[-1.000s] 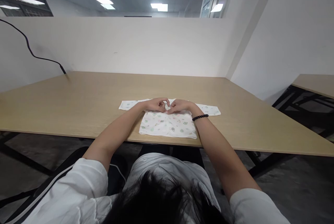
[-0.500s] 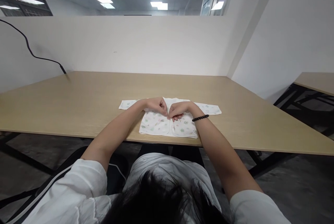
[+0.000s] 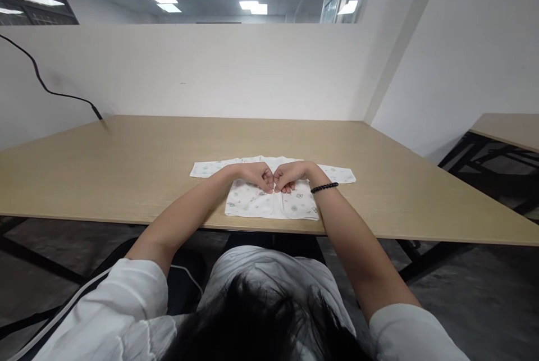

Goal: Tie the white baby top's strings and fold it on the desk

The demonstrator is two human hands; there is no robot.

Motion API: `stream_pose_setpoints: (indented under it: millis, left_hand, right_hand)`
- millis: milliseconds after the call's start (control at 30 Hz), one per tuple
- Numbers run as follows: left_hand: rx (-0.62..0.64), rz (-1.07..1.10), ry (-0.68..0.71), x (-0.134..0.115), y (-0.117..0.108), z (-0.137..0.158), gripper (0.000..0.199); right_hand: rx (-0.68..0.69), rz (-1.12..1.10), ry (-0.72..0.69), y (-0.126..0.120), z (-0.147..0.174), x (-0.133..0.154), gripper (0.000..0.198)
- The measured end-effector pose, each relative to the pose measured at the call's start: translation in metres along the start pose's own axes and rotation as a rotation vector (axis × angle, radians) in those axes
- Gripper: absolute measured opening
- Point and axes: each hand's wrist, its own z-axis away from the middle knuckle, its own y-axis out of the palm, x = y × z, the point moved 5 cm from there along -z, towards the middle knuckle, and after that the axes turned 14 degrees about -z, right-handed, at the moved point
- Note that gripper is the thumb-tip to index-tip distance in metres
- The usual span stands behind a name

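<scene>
- A small white shirt (image 3: pixel 248 205) with little green and pink pictures on it lies flat on the table (image 3: pixel 147 147), in the middle of the near side.
- The shirt's bottom edge is close to the table's front edge, and its two sleeves stick straight out to the sides.
- A line runs down the middle of the shirt's front, below the hands.
- The left hand (image 3: pixel 257 174) is bent in over the shirt, on the left of that line. Its fingers are curled up, with the tips close together at the cloth.
- The right hand (image 3: pixel 290 174) is just beside it, on the other side of the line. Its fingers are curled under too, with the thumb pointing down at the cloth.
- The two hands almost meet. The tips are too small to see well, so I cannot tell if they pinch the shirt or only touch it.
- A black bead bracelet (image 3: pixel 324 187) goes around the right wrist.
- Behind the table is a white wall (image 3: pixel 252 72).
- A black cord (image 3: pixel 40 76) hangs down on the far left.
- Another table (image 3: pixel 509 128) stands on the right.
</scene>
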Motion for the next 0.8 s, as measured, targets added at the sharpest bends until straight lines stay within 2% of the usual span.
stream_pose_setpoints:
  millis: [367, 567, 800]
  left_hand:
    - [0.041, 0.043, 0.025, 0.0071, 0.0014, 0.0011, 0.034]
    - [0.037, 0.018, 0.020, 0.0080, 0.0009, 0.0012, 0.038]
    - [0.056, 0.006, -0.006, 0.0093, 0.0000, 0.0012, 0.035]
  right_hand:
    - [-0.029, -0.042, -0.026, 0.0044, 0.0003, 0.0033, 0.043]
    - [0.032, -0.154, -0.046, 0.0037, 0.0023, 0.0022, 0.050]
    - [-0.040, -0.116, -0.029, 0.0022, -0.0039, 0.0001, 0.045]
